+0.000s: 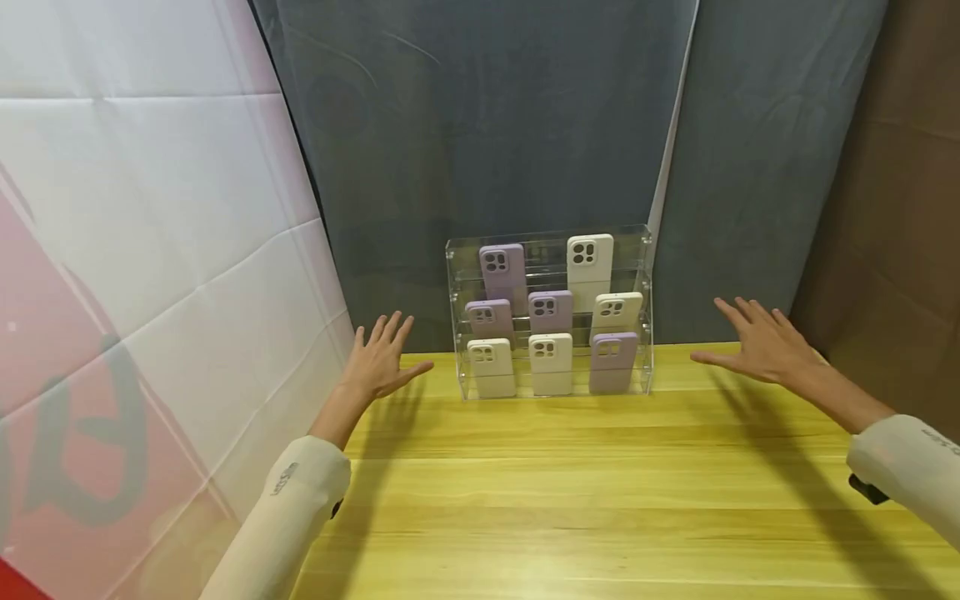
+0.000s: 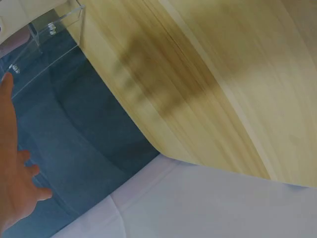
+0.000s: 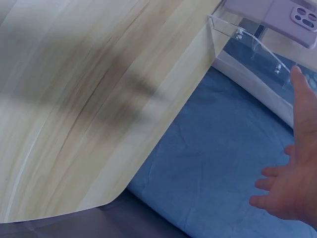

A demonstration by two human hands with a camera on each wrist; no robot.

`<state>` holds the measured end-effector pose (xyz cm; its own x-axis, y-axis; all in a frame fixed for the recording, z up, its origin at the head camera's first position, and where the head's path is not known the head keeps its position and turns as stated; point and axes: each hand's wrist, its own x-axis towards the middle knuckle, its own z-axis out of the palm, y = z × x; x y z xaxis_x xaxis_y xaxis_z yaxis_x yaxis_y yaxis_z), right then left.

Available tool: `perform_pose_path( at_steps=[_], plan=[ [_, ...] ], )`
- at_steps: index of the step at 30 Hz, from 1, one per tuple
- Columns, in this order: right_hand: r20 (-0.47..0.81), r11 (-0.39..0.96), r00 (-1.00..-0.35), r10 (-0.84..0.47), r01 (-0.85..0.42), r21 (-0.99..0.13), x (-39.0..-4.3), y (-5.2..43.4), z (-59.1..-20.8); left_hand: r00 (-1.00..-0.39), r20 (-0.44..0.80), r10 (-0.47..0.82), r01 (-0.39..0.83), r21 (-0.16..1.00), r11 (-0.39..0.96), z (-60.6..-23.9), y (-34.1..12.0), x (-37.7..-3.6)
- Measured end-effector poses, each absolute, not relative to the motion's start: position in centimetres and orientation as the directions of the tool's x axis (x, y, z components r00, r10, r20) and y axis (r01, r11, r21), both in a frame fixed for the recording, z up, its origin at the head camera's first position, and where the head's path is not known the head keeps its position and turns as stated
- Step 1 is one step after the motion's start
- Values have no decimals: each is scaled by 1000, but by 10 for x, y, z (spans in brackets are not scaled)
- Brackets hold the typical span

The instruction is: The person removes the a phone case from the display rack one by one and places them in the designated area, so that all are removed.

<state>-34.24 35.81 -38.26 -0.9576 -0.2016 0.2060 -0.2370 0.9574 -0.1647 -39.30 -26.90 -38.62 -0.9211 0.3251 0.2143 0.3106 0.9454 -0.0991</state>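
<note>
Both held flat above the desk (image 1: pixel 570 500) with fingers spread and nothing gripped — left hand (image 1: pixel 382 354) to the left of the clear display rack (image 1: pixel 550 312), right hand (image 1: pixel 757 342) to its right, each apart from it. Standing at the desk's far edge against the dark blue-grey cloth backdrop (image 1: pixel 487 125), with eight phone cases (image 1: pixel 551 364) propped upright on three stepped tiers, some lilac, some cream. Likely to tip or slide if squeezed unevenly from the two sides — smooth, see-through walls offering little grip, and thin, light-looking cases merely leaning in their slots, prone to topple forward at a jolt. Hard to judge the transparent edges too, so easy to bump. Matte, soft-looking case backs with rounded corners and camera cut-outs; glossy, varnished pale wood grain on the desk; creased white and pink sheet (image 1: pixel 150 250) hanging at left.
</note>
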Motion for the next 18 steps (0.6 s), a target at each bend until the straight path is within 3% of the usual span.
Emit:
perform_pose_path(
  at_steps=[18],
  plan=[
    [222,944,-945,-239,-280,-177,-347,333,-383,-907,210,365,366,-34,930,-385,-242,-416]
  ],
)
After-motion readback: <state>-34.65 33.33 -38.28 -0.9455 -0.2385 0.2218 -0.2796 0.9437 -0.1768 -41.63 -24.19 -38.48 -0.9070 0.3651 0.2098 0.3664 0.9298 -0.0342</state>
